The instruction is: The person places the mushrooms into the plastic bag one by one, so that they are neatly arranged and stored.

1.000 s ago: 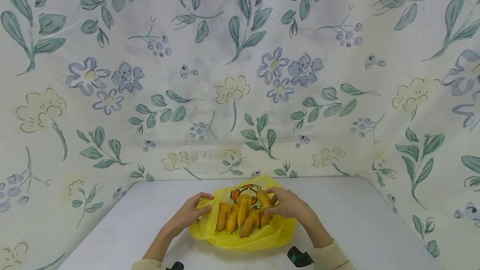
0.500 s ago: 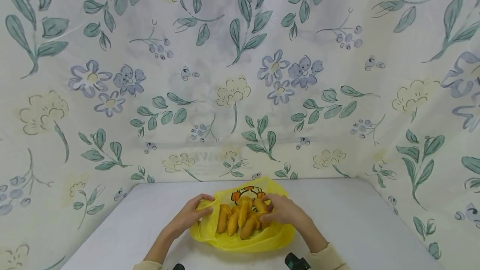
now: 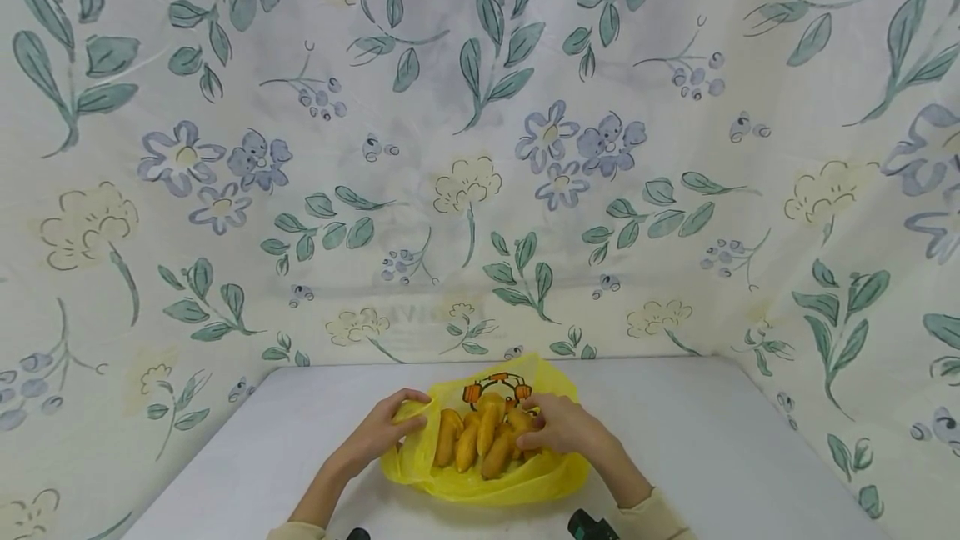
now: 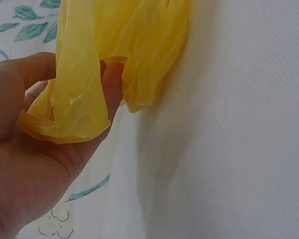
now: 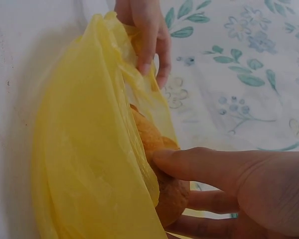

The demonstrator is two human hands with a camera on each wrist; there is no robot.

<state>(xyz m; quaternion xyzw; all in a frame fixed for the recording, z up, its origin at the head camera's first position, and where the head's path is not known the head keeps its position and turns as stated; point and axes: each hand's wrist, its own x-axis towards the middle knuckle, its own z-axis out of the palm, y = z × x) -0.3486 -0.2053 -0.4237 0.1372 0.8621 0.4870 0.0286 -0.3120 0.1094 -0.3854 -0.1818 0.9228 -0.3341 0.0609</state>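
Observation:
A yellow plastic bag [image 3: 480,488] lies with its mouth spread on the table, several golden-brown bread rolls [image 3: 467,445] heaped in it. My left hand [image 3: 384,427] holds the bag's left edge between thumb and fingers; the left wrist view shows the thin film [image 4: 79,102] draped through that grip. At the right of the heap, my right hand [image 3: 567,427] holds a roll [image 5: 172,199], thumb on one side and fingers on the other in the right wrist view. The bag's near wall partly hides that roll.
An orange-and-black headphone print [image 3: 498,387] shows on the bag's back part. The white table [image 3: 675,440] extends to both sides. Behind it hangs a cloth [image 3: 480,190] with leaves and flowers. A dark wrist device [image 3: 591,526] shows at the bottom edge.
My right hand has moved a little left and down with the roll, which now sits closer against the heap. The left hand keeps its hold on the bag's edge.

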